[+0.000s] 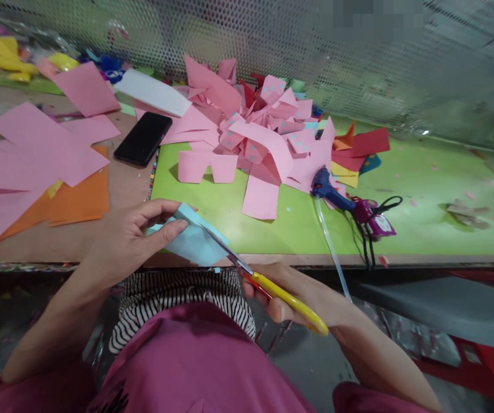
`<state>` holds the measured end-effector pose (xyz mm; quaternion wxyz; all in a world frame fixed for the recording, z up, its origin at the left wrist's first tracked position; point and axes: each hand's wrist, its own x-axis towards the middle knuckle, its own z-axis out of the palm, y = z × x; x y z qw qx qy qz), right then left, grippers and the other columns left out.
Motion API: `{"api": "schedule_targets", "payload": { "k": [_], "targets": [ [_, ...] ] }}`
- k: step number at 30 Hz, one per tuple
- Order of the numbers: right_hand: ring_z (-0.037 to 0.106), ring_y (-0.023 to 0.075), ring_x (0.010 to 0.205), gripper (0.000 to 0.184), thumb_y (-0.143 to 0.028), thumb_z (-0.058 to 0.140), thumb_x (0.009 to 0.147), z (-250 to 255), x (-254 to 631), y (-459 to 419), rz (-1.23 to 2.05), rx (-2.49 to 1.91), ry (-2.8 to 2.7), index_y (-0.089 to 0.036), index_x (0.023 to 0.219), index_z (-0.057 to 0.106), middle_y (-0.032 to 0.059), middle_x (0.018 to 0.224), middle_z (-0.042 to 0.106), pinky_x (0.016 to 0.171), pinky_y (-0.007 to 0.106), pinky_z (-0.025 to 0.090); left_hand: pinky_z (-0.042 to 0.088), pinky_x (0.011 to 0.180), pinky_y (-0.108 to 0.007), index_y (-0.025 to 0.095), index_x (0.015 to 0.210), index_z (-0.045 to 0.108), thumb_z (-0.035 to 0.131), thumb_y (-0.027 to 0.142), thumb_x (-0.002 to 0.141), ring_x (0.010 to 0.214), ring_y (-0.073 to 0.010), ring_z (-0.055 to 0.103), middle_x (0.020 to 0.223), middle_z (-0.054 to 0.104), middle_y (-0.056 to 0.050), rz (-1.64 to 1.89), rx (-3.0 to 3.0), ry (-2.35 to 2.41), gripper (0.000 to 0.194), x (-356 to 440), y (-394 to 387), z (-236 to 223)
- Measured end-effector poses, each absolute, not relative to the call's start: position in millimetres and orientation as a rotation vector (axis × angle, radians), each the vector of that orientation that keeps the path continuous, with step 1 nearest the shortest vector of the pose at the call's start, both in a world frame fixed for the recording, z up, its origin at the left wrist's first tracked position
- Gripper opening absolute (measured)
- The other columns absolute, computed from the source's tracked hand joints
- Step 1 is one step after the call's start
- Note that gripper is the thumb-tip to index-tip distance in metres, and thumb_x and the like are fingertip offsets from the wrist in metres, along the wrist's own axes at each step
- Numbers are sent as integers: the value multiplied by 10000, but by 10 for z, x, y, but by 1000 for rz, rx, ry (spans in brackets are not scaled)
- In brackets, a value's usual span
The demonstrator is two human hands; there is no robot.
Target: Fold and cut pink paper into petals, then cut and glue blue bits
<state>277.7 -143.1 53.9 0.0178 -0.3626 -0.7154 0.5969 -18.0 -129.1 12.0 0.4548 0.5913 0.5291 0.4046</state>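
Observation:
My left hand (154, 228) pinches a light blue piece of paper (199, 244) between thumb and fingers, just above the table's front edge. In my right hand (276, 287) is a pair of scissors (290, 301) with one yellow and one red handle. Their blades point to the upper left and lie across the blue paper, around its upper part. A tiny blue scrap (217, 269) is near the table edge below the paper. Beyond my hands lies a pink cut-out (207, 167) with a notch in its lower side.
A pile of pink paper pieces (264, 132) covers the middle back. To its left are a black phone (143, 138), pink sheets (44, 143) and orange paper (83, 192). A blue glue gun (330, 190) lies at right beside a purple object (372, 218). A perforated metal panel (272, 40) stands behind.

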Motion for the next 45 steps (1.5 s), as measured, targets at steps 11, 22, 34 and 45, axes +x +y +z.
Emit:
{"api": "schedule_targets", "payload": {
  "k": [11, 22, 34, 45],
  "targets": [
    [353, 82, 581, 680, -853, 438, 855, 549, 2780, -1439, 1888, -1173, -2197, -177, 846, 515, -34, 687, 463, 471, 216, 309, 551, 783, -284, 268, 1111, 756, 720, 540, 855, 893, -186, 689, 1016, 769, -18, 969, 1425, 1348, 375, -183, -1307, 139],
    [336, 74, 571, 689, -856, 484, 830, 538, 2743, -1429, 1932, -1136, -2160, -170, 860, 538, -39, 686, 467, 466, 212, 272, 541, 819, -301, 270, 1127, 751, 713, 553, 854, 933, -199, 678, 1052, 759, -19, 932, 1398, 1340, 395, -176, -1318, 117],
    [338, 72, 567, 781, -942, 444, 752, 561, 2705, -1422, 1943, -1156, -2137, -171, 844, 531, -32, 703, 469, 465, 217, 279, 546, 791, -279, 247, 1073, 762, 731, 529, 841, 917, -191, 678, 1016, 765, -22, 943, 1364, 1325, 367, -150, -1332, 142],
    [314, 83, 577, 753, -916, 392, 808, 547, 2661, -1412, 1865, -1167, -2185, -176, 837, 525, -43, 666, 446, 469, 224, 264, 553, 818, -304, 259, 1074, 765, 702, 552, 850, 953, -207, 681, 1056, 771, -23, 879, 1381, 1325, 374, -140, -1330, 182]
  ]
}}
